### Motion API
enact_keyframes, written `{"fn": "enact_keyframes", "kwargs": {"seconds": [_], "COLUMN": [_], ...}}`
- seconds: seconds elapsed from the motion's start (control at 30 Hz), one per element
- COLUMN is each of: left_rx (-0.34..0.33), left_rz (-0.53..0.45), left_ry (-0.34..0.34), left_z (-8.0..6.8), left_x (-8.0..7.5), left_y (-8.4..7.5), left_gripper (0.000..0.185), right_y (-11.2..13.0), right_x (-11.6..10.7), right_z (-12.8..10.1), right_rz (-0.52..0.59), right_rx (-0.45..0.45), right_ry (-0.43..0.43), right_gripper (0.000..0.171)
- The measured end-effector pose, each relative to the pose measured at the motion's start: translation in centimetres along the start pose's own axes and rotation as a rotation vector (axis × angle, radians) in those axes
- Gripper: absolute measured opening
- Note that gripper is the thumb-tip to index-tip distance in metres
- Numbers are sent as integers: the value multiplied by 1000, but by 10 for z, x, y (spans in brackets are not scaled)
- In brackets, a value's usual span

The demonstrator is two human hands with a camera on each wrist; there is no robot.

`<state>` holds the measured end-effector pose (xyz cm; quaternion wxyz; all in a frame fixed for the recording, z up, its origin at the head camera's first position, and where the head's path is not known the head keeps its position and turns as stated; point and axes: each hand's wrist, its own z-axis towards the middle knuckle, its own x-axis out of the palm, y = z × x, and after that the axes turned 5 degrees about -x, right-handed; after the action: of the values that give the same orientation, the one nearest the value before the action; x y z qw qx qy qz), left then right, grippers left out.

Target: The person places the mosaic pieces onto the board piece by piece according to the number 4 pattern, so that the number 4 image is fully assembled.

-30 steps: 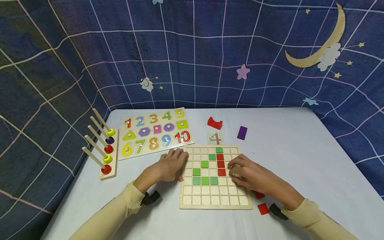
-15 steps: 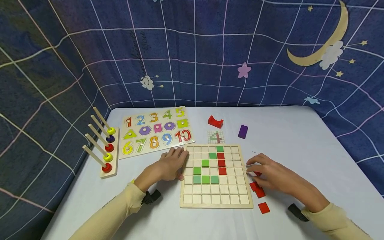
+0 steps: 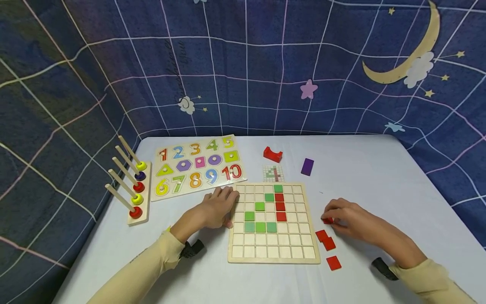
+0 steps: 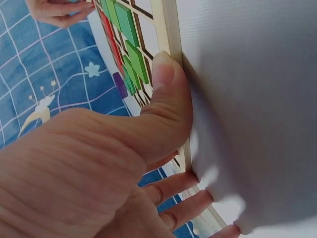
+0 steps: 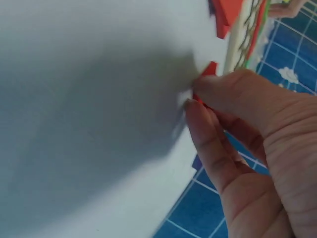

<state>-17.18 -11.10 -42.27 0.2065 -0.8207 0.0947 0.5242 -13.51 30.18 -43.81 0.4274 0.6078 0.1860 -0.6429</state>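
Note:
The wooden grid board [image 3: 268,253] lies flat on the table, with green square tiles [image 3: 260,206] in a stepped line and a bottom row, and a column of red square tiles [image 3: 280,206]. My left hand [image 3: 217,207] rests against its left edge. In the left wrist view the thumb [image 4: 166,74] presses the board's rim while the other fingers stretch along the edge. Right of the board, my right hand [image 3: 351,218] pinches a loose red tile [image 5: 210,69] at the tabletop between thumb and fingers. Several more loose red tiles [image 3: 333,263] lie nearer the body.
A small pattern card [image 3: 273,173] lies behind the board, near a red arch block [image 3: 272,154] and a purple block [image 3: 307,166]. A number puzzle [image 3: 197,169] and a peg stand with rings [image 3: 142,198] occupy the left. A dark curtain [image 3: 243,84] hangs behind.
My right hand has moved off the board to the right and toward the body, and now pinches a loose red tile. The left hand stays at the board's edge.

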Motion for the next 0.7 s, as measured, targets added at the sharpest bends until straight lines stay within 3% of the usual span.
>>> {"fn": "enact_keyframes", "kwargs": {"seconds": [0.7], "left_rx": [-13], "left_rz": [-10], "left_ry": [-1], "left_z": [0], "left_x": [1], "left_y": [-1], "left_gripper": [79], "right_y": [1], "right_x": [-6], "right_z": [9], "right_rz": [67], "right_rx": [43], "right_ry": [49], "right_gripper": [25]}}
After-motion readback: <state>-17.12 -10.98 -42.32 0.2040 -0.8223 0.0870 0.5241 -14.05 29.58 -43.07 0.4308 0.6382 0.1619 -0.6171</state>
